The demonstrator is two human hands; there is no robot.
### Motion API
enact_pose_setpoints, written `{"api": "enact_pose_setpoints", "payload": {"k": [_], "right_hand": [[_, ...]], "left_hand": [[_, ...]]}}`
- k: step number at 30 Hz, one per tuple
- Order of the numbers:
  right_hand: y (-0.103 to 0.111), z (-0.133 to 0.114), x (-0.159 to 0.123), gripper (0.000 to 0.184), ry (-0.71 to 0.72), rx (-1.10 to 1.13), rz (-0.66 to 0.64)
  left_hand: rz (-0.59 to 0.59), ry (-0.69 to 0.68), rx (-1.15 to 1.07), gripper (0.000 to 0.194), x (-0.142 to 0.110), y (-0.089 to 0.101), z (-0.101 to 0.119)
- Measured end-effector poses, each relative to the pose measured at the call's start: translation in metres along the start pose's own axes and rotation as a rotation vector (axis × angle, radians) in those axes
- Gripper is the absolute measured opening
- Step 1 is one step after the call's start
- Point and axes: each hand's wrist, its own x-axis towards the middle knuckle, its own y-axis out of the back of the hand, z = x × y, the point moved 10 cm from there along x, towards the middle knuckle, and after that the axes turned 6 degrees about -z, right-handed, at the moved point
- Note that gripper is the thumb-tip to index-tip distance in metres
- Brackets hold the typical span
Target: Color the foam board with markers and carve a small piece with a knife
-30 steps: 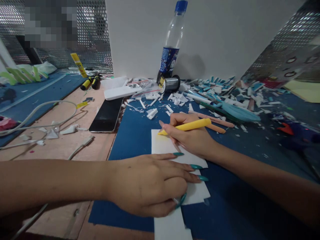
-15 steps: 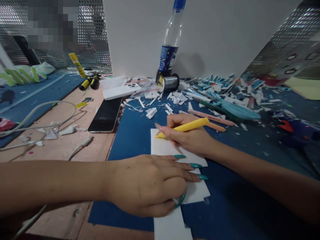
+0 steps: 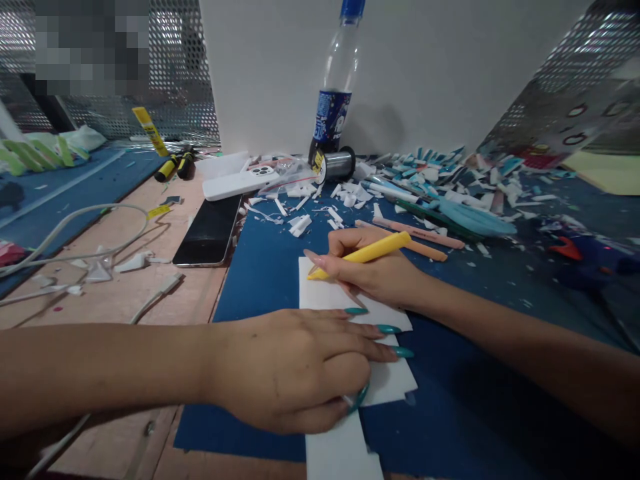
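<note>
Pinning the paper (image 3: 320, 292) at six o'clock, your left hand (image 3: 295, 373) lies flat, fingers slightly spread, likely to steady it; your right hand (image 3: 393, 277) closes snugly round the pen (image 3: 377, 249), slanting its tip onto the paper's eleven-o'clock corner.

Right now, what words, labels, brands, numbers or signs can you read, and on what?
Nothing reads clearly enough to quote.
Bottle label: lettering too blurred.
Spool sticker: too small.
Yellow tube: print blurred.
Pink pen: lettering too small.
Yellow cable tag: marks too small.
Yellow marker in the right hand: no lettering visible.
</note>
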Motion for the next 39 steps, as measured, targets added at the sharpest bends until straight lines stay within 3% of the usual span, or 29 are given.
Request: {"api": "enact_pose_setpoints", "payload": {"k": [7,13,21,28,39], "right_hand": [[0.034,0.009,-0.005,0.038,0.041,0.1,0.327],[0.027,0.007,-0.002,0.036,-0.025,-0.013,0.256],[0.025,0.005,0.0,0.038,0.028,-0.052,0.217],[0.026,0.003,0.0,0.038,0.01,-0.181,0.234],[0.027,0.002,0.0,0.038,-0.002,-0.156,0.235]], "left_hand": [[-0.005,0.001,0.014,0.02,-0.001,0.0,0.001],[-0.009,0.003,0.007,0.02,0.001,0.001,0.002],[-0.008,0.005,0.016,0.022,-0.001,0.001,0.001],[-0.005,-0.001,-0.002,0.021,-0.001,0.0,0.0],[-0.001,0.001,0.02,0.021,0.0,0.001,0.001]]}}
